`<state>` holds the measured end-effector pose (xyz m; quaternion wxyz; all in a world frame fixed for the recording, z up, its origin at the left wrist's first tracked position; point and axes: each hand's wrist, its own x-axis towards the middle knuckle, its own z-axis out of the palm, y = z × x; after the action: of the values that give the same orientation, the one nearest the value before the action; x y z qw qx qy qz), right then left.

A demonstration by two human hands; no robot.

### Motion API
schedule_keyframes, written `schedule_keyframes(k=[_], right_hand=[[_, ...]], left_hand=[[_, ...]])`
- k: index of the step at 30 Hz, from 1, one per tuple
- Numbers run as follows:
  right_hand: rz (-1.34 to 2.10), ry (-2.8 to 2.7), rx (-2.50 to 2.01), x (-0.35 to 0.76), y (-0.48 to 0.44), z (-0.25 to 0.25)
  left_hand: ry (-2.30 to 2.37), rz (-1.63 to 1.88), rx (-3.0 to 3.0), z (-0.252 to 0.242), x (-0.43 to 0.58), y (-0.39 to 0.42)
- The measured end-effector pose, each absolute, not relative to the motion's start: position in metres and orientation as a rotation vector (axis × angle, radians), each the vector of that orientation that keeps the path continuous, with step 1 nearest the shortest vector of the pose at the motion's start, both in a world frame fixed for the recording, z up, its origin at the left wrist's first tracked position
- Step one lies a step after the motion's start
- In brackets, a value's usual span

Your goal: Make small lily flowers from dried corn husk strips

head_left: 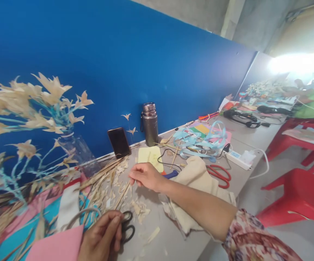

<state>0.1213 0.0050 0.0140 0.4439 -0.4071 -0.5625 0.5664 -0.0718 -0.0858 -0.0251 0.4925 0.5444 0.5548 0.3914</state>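
Observation:
My right hand (pixel 147 176) reaches across the table with its fingertips pinched together. Just below them a thin straw-coloured strip (pixel 123 195) slants toward my left hand; whether the fingers grip it is unclear. Low in the view, my left hand (pixel 102 235) is closed, thumb against the curled fingers, and what it may hold is too small to name. Black-handled scissors (pixel 129 232) lie right beside its fingertips. Dried husk scraps (pixel 140 210) litter the tabletop between the hands. Under my right forearm lies a folded cream cloth (pixel 193 177).
Pale husk flowers on blue stems (pixel 52 125) stand in a clear bottle (pixel 77 148) at left. A phone (pixel 119 142) and a dark flask (pixel 150 127) stand against the blue partition. Rightward lie blue ribbon (pixel 200 139), red-handled scissors (pixel 219 176), a power strip (pixel 240 158) and red stools (pixel 304 195).

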Motion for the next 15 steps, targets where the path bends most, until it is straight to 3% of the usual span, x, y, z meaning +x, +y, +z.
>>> schedule_keyframes(k=[10,15], right_hand=[[1.618,-2.12,-1.005,0.128,0.003,0.012],[1.611,-2.183,-0.984,0.129,0.005,0.012]], left_hand=[[1.238,0.959,1.076,-0.039,-0.076,-0.084],[1.265,0.971,1.062,-0.037,-0.071,-0.086]])
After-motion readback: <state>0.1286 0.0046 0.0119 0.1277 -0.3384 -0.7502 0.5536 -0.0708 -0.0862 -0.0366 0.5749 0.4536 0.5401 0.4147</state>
